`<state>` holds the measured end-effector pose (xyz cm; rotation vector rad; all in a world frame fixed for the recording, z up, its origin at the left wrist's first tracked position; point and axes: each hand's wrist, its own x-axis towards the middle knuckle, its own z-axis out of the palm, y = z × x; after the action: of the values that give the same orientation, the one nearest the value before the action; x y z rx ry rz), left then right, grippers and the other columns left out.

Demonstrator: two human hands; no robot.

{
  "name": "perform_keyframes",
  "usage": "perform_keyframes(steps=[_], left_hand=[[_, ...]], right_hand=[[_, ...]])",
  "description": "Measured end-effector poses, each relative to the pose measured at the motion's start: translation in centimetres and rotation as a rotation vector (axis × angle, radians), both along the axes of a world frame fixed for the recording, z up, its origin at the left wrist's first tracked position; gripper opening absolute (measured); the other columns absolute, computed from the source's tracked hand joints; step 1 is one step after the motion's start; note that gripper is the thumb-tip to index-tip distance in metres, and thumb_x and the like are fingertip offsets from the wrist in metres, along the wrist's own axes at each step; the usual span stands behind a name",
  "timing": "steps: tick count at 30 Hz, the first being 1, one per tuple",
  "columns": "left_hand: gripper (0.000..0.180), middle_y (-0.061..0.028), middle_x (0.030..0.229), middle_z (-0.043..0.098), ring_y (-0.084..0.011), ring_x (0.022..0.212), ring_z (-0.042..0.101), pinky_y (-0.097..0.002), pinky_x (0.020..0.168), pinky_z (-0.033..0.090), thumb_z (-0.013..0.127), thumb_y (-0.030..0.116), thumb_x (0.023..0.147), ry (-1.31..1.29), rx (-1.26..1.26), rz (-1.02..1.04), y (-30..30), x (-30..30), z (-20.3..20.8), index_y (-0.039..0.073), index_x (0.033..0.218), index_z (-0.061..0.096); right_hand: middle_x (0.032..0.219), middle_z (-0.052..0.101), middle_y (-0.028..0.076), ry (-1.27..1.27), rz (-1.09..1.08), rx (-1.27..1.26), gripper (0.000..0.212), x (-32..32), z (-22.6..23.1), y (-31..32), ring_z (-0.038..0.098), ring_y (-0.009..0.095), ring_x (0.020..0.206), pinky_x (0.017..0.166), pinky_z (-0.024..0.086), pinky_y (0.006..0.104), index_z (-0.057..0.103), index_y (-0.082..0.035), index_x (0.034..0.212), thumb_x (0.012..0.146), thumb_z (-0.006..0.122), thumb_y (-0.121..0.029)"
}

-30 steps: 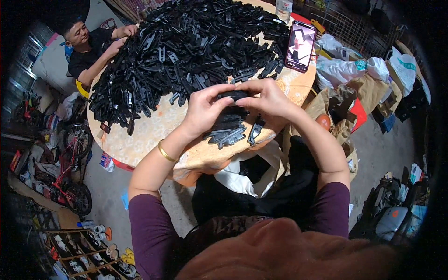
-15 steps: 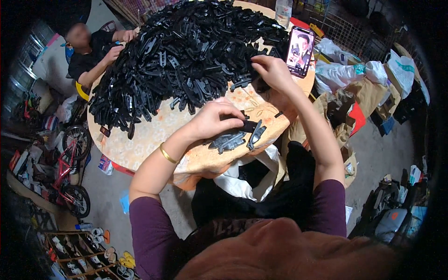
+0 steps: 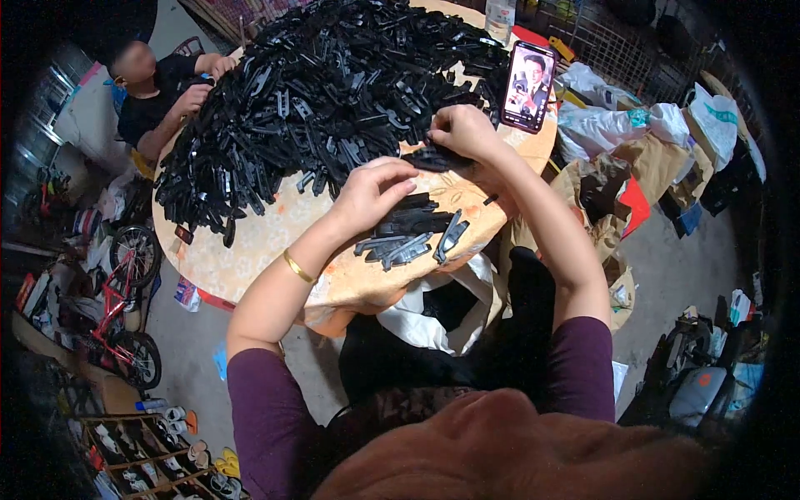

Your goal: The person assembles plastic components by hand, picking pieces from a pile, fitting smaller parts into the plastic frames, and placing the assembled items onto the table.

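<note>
- Your right hand (image 3: pixel 462 133) has its grip closed on a black plastic piece (image 3: pixel 433 158), pinched at the near edge of the big heap, fingers curled over it.
- Your left hand (image 3: pixel 375 192) lies palm down with fingers bent on a small stack of black plastic pieces (image 3: pixel 408 233); whether it actually clasps one, you cannot tell from this view.
- That small stack sits on the counter (image 3: pixel 267 242) close to its near edge, right in front of you, just apart from the heap.
- A gold bangle (image 3: pixel 296 267) circles your left wrist.
- The big heap of black plastic pieces (image 3: pixel 317 92) covers most of the round counter, spreading toward the far and left sides.
- A phone (image 3: pixel 531 86) stands propped upright just beyond your right hand, its screen lit.
- A white bag (image 3: pixel 433 308) hangs below the counter's near edge, by your lap.
- Another person in a black shirt (image 3: pixel 154 92) sits at the far left of the counter, hands at the heap.
- A red bicycle (image 3: pixel 108 308) stands on the floor to your left, with a shoe rack (image 3: pixel 142 450) nearer.
</note>
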<state>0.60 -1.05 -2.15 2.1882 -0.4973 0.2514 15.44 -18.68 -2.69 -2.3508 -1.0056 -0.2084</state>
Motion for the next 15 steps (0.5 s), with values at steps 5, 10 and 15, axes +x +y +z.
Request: perform_keyframes(steps=[5,10,15], left_hand=[[0.020,-0.0130,0.101,0.060,-0.0247,0.091,0.059,-0.0305,0.080,0.047,0.063,0.010,0.078,-0.147,0.176,0.088,-0.6,1.5,0.1,-0.001,0.094,0.062],[0.026,-0.0141,0.098,0.060,-0.0293,0.091,0.055,-0.0360,0.081,0.044,0.068,0.011,0.069,-0.265,0.527,-0.093,-2.6,2.9,1.9,0.001,0.093,0.063],[0.022,-0.0124,0.080,0.058,-0.0294,0.081,0.053,-0.0380,0.075,0.042,0.068,0.015,0.069,-0.154,0.648,-0.116,-1.9,4.6,1.2,0.003,0.086,0.061]], right_hand=[[0.076,0.065,0.012,0.035,-0.019,0.158,0.021,-1.5,-0.5,-0.1,0.063,0.028,0.072,0.068,0.050,0.0364,0.066,-0.006,0.085,0.066,0.063,-0.016],[0.076,0.062,0.004,0.206,0.010,0.409,0.027,-1.8,-0.1,-1.0,0.059,0.010,0.067,0.062,0.048,0.0235,0.062,-0.002,0.099,0.072,0.058,-0.004],[0.075,0.059,0.004,0.679,0.127,0.652,0.029,-2.6,-0.3,-1.8,0.055,0.009,0.060,0.054,0.046,0.0237,0.057,-0.001,0.105,0.077,0.052,-0.002]])
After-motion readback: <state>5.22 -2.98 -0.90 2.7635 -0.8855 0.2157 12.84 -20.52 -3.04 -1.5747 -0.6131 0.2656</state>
